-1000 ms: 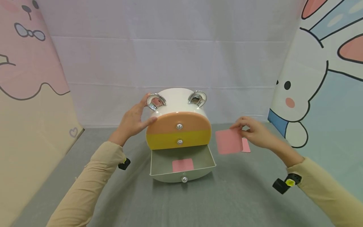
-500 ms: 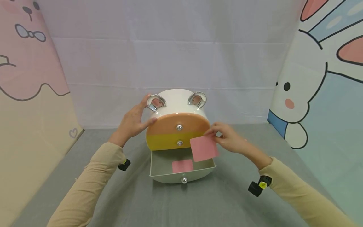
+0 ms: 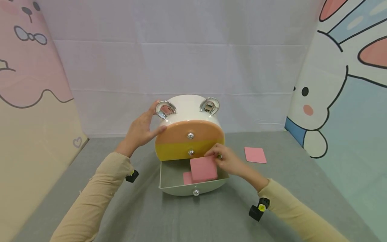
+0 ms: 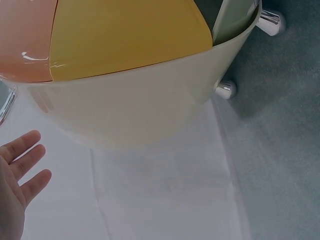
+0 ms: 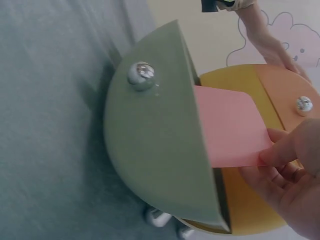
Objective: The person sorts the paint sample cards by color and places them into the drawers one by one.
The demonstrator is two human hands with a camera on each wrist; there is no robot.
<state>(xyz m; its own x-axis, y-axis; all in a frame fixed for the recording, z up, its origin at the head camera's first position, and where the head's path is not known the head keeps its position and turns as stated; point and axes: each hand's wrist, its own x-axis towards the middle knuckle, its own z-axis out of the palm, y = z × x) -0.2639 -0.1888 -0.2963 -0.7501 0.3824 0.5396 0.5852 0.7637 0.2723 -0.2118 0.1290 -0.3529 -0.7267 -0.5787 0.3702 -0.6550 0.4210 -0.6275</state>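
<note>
A small chest of drawers (image 3: 188, 108) with a white rounded body and silver ears stands on the table. Its orange (image 3: 178, 131) and yellow (image 3: 172, 151) drawers are closed, while the green bottom drawer (image 3: 181, 191) is pulled out. My left hand (image 3: 139, 132) rests against the chest's upper left side, thumb at the orange front and fingers by the ear. My right hand (image 3: 229, 162) pinches a square pink card (image 5: 230, 130) by its corner between thumb and fingers, its lower edge dipping behind the drawer front. Another pink card (image 3: 187, 178) lies in the drawer, partly covered.
One more pink card (image 3: 255, 155) lies on the grey tabletop (image 3: 193, 222) right of the chest. Silver knobs (image 3: 196, 192) stick out from the drawer fronts. A white cloth (image 3: 187, 64) hangs behind, with cartoon-printed panels (image 3: 314, 101) at both sides.
My right hand has carried the pink card leftward and down from beside the chest into the open green drawer, uncovering the card on the table. My left hand has stayed put.
</note>
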